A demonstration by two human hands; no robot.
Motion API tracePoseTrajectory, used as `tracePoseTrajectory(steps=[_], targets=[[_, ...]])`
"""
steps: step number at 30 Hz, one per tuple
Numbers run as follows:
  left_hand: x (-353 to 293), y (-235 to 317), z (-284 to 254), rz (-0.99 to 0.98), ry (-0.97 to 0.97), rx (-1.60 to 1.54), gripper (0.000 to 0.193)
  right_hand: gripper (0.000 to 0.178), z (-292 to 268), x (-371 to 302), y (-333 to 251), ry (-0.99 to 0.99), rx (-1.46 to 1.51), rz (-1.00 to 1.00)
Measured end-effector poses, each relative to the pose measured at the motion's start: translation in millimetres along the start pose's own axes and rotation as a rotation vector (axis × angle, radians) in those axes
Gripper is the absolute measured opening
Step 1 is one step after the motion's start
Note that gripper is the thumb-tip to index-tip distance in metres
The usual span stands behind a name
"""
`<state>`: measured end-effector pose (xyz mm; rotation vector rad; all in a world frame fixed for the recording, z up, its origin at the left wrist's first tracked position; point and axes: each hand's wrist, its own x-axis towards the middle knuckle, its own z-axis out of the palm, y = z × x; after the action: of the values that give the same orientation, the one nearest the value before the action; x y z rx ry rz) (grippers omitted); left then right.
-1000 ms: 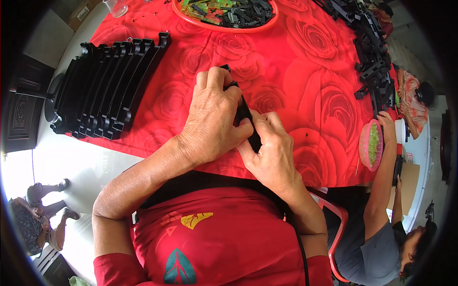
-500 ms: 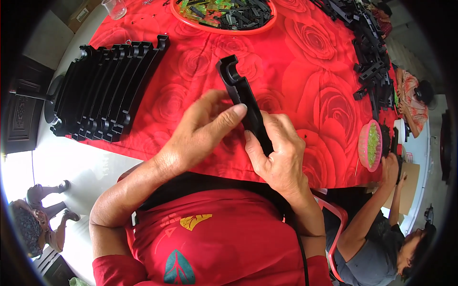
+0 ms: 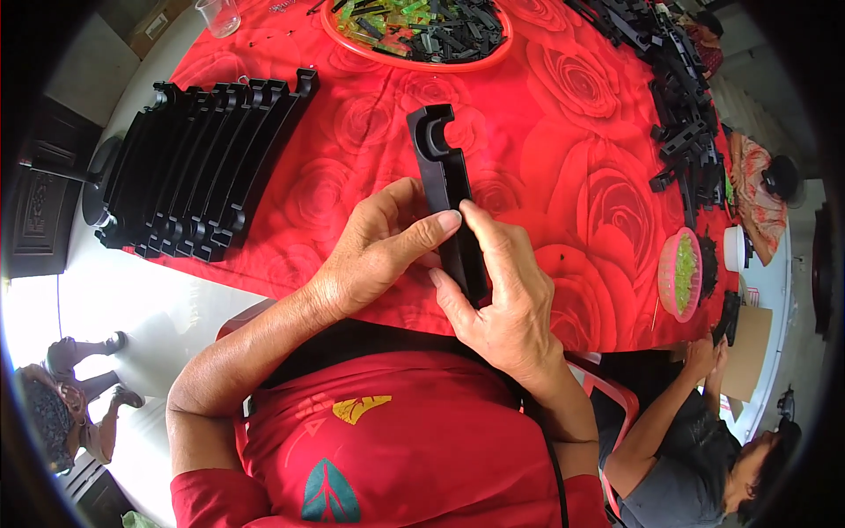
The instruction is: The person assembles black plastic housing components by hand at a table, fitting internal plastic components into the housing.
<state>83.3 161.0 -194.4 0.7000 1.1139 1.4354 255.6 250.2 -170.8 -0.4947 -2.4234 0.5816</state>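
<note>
Both my hands hold one long black plastic part (image 3: 450,185) above the near edge of the table. A curved notch is cut near its far end, and a channel runs along its length. My left hand (image 3: 378,246) grips its middle from the left, thumb laid across the front and fingers behind. My right hand (image 3: 506,295) closes on the lower right side, thumb and forefinger against the edges; its other fingertips are partly hidden. At the left of the table lies a row of similar black parts (image 3: 198,167), set side by side.
A red-rimmed tray (image 3: 422,64) of small yellow-green and black pieces stands at the far side. Black parts (image 3: 691,132) are heaped along the right edge, near a pink basket (image 3: 666,277) of green bits. A clear cup (image 3: 218,16) stands far left. A co-worker (image 3: 682,466) sits at right.
The black part has turned more upright and shows more of its notched face. My right hand has shifted slightly left along it. At right, the co-worker's hands have moved nearer their body.
</note>
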Motion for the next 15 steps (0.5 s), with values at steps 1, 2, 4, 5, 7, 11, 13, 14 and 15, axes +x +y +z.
tracePoseTrajectory(steps=[1, 2, 4, 5, 7, 11, 13, 14, 15], targets=[[1, -3, 0, 0.001, 0.001, 0.0, 0.039, 0.062, 1, -2, 3, 0.001, 0.034, -0.023], [3, -7, 0, 0.033, -0.007, -0.062, 0.039, 0.063, 2, -3, 5, 0.003, 0.067, -0.047], [5, -7, 4, 0.067, -0.015, -0.124, 0.04, 0.063, 1, -3, 2, -0.005, 0.057, -0.036], [6, -5, 7, 0.042, 0.009, -0.255, 0.04, 0.062, 2, -3, 2, -0.01, 0.06, -0.047], [10, -10, 6, 0.019, -0.061, -0.474, 0.045, 0.06, 3, -3, 1, -0.05, 0.039, -0.052], [13, -23, 7, 0.021, -0.118, -0.642, 0.044, 0.06, 13, -6, 2, -0.02, 0.002, -0.098], [10, -29, 4, 0.052, -0.145, -0.631, 0.046, 0.06, 12, -8, 1, -0.026, -0.001, -0.1], [9, -30, 3, 0.089, -0.171, -0.617, 0.048, 0.059, 12, -8, 0, -0.031, -0.003, -0.108], [7, -30, 4, 0.089, -0.166, -0.616, 0.048, 0.059, 12, -8, -1, -0.032, 0.002, -0.109]])
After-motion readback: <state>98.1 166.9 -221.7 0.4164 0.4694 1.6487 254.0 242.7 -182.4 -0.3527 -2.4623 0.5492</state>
